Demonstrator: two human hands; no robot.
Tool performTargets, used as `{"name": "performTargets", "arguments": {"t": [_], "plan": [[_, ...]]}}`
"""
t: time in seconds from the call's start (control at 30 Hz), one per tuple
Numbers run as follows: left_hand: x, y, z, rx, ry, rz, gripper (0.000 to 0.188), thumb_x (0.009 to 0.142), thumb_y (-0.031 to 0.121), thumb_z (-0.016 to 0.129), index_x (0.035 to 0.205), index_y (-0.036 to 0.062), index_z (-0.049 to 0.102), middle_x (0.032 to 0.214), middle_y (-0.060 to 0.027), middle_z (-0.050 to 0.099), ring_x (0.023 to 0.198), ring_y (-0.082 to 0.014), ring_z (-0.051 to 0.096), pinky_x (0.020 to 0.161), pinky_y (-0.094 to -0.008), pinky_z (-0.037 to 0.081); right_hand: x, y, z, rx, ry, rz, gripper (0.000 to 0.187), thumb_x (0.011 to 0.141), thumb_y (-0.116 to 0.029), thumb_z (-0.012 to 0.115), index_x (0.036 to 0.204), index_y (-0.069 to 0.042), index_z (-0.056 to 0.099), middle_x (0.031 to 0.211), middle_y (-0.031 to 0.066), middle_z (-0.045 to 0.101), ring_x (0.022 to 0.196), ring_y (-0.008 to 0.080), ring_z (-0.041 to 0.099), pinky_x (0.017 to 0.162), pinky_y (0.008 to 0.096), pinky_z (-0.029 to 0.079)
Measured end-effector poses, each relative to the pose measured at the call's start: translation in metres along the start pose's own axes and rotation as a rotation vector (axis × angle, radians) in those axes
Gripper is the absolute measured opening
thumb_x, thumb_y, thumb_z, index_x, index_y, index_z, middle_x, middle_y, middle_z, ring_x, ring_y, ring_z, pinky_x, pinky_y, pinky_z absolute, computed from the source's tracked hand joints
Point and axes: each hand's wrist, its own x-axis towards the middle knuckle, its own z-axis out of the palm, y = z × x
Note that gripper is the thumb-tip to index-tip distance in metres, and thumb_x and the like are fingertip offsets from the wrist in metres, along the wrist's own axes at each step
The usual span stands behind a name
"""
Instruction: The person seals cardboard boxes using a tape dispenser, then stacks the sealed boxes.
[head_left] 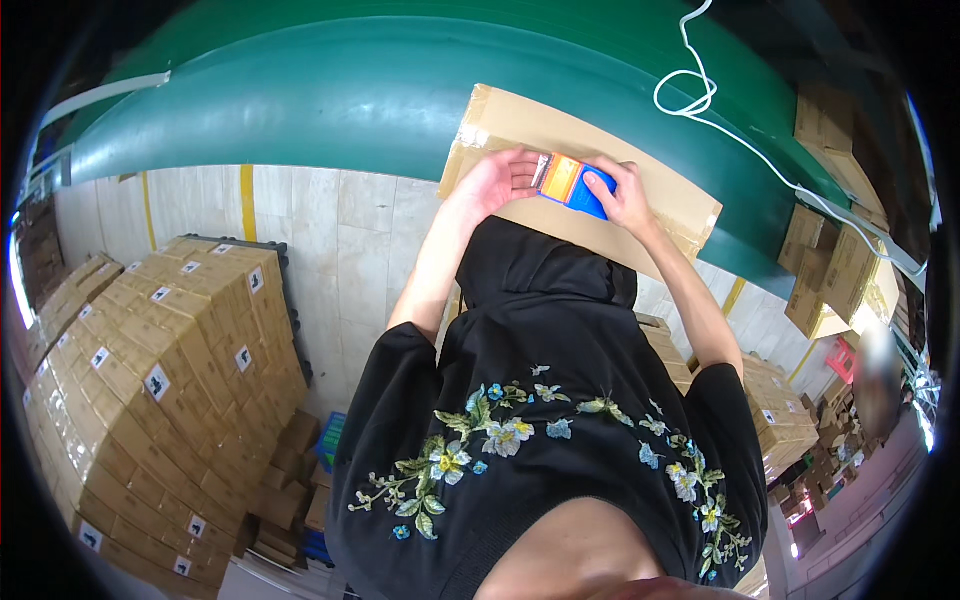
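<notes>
One blue-orange dispenser (578, 186) is held over the carton (560, 124) on the green bench (300, 100): R hand (624, 196) fingers clamp its body, prob. for control; L hand (496, 182) fingers bent at its left metal end, can't tell if pinching.

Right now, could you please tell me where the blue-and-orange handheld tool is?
In the head view, the tool is above centre, slightly right, in the right hand, beside the left hand, over the taped brown cardboard.
</notes>
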Motion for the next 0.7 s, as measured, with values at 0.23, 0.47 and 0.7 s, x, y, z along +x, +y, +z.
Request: {"name": "performTargets", "arguments": {"t": [0.23, 0.47, 0.7], "plan": [[0.002, -0.008, 0.004, 0.366, 0.283, 0.221, 0.012, 0.083, 0.003, 0.059, 0.092, -0.0009, 0.066, 0.086, -0.0100, 0.067, 0.076, -0.0151, 0.064, 0.064, -0.0278, 0.051, 0.013, -0.020, 0.003, -0.041, -0.087, 0.074, 0.028, 0.085, -0.028, 0.059, 0.090, -0.002, 0.065, 0.064, 0.0168, 0.060, 0.055, 0.0286, 0.062, 0.055, 0.0346, 0.048], [-0.036, 0.055, -0.031, 0.500, 0.475, 0.372, 0.008, 0.081, -0.002, 0.059, 0.084, -0.0060, 0.066, 0.076, -0.0118, 0.068, 0.063, -0.0124, 0.063, 0.058, -0.0245, 0.050, -0.021, -0.011, -0.032, -0.258, -0.059, 0.236, 0.033, 0.084, -0.035, 0.061, 0.092, -0.004, 0.068, 0.062, 0.0154, 0.063, 0.056, 0.0293, 0.063, 0.057, 0.0348, 0.051], [-0.022, 0.051, -0.051, 0.684, 0.493, 0.523, 0.014, 0.082, 0.008, 0.066, 0.086, -0.0052, 0.067, 0.074, -0.0091, 0.069, 0.063, -0.0108, 0.063, 0.061, -0.0230, 0.050, -0.002, -0.023, -0.015, -0.402, -0.108, 0.281, 0.045, 0.074, -0.050, 0.066, 0.093, -0.009, 0.070, 0.064, 0.0143, 0.064, 0.061, 0.0310, 0.064, 0.062, 0.0383, 0.053]]}}
